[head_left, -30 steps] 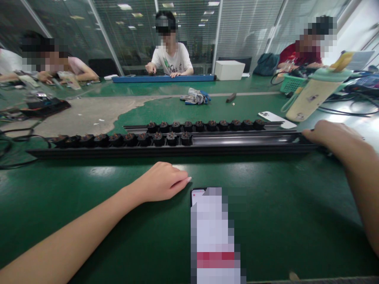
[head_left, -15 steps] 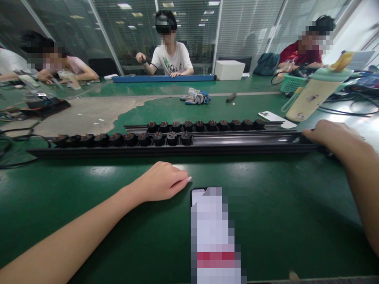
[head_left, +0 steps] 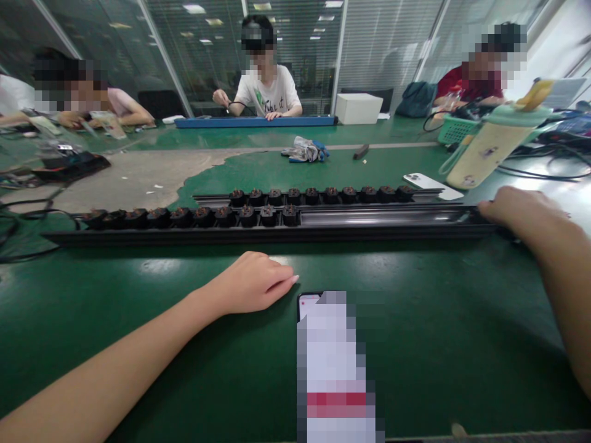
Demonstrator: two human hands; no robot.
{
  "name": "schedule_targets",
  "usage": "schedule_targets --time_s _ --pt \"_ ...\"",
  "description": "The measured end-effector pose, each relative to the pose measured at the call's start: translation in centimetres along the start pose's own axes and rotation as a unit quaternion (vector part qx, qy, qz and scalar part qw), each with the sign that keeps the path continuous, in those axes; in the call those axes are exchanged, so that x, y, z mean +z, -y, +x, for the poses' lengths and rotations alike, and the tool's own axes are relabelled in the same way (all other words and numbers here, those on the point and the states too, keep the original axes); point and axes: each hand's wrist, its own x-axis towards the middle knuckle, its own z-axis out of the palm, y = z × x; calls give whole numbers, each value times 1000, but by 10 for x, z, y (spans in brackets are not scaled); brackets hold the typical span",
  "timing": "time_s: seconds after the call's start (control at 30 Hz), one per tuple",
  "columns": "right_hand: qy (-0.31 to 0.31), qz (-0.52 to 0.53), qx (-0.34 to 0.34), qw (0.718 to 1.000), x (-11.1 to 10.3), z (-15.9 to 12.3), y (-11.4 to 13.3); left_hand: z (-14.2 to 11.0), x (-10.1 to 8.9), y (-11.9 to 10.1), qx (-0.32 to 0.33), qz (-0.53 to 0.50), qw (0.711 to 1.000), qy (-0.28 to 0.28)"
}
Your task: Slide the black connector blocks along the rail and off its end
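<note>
My left hand [head_left: 258, 280] rests on the green table with its fingers curled in and nothing seen in them. Just right of it lies a phone [head_left: 302, 299], its screen mostly blurred out. Beyond the hand stretches a long black metal channel [head_left: 392, 232], with a row of black socket modules [head_left: 225, 216] filling its left half. Its right half shows a bare shiny inside. My right hand [head_left: 521, 206] is closed at the channel's right end. What its fingers grip there, beside some dark material, is hidden.
Behind the channel lies a second black strip [head_left: 429, 195] bearing more socket modules [head_left: 331, 195]. A white phone [head_left: 427, 184], a tumbler [head_left: 492, 147], a green basket [head_left: 455, 130] and gloves [head_left: 305, 150] lie farther back. Black cables [head_left: 34, 215] run at left. Several people sit around the table.
My right hand has shifted slightly to the right at the channel's end. My left hand stays still. Across the table, a person's raised hand has moved slightly.
</note>
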Motion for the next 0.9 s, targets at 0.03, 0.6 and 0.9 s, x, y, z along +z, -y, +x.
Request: schedule_targets --time_s 0.03,0.6,0.9 --pt "2 0 -2 1000 -1 -1 0 0 0 0 1 0 1000 -2" --pt "-13 22 -3 1000 -11 -20 5 0 -1 -1 6 4 1000 -13" --pt "13 58 40 997 -18 -30 14 0 0 -1 6 5 1000 -12"
